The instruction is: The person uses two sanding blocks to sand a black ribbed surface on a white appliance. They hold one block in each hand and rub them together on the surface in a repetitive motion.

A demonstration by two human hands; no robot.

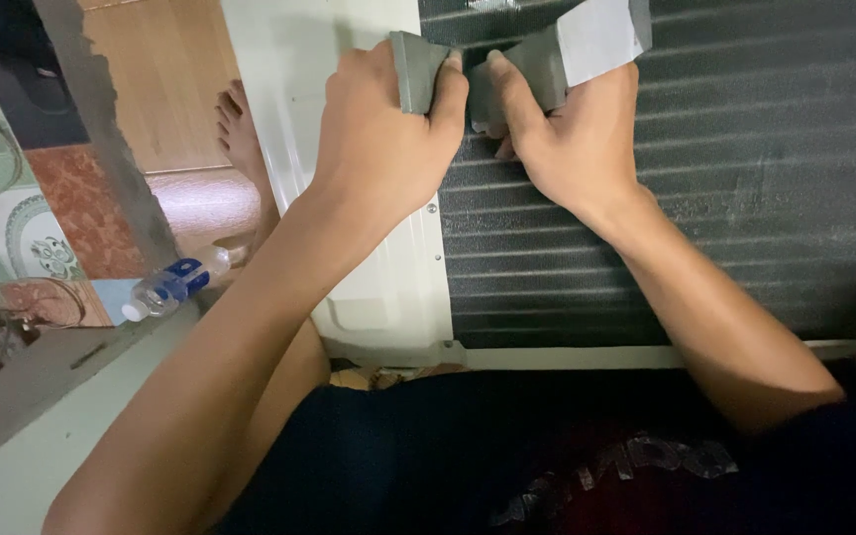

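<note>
While left hand [388, 129] and right hand [567, 139] both clench grey tape strip [547, 59] at top centre over dark finned coil [745, 198], white side panel [388, 287] sits centre, plastic bottle [175, 284] and bare foot [240, 134] left.

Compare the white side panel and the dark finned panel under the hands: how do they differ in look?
The white side panel is pale and smooth, with a small screw; the dark finned panel is near black, ribbed by horizontal lines and dusty in patches. The white one is narrow, the dark one wide. Each hand, left hand and right hand, grips grey tape above their seam.
</note>
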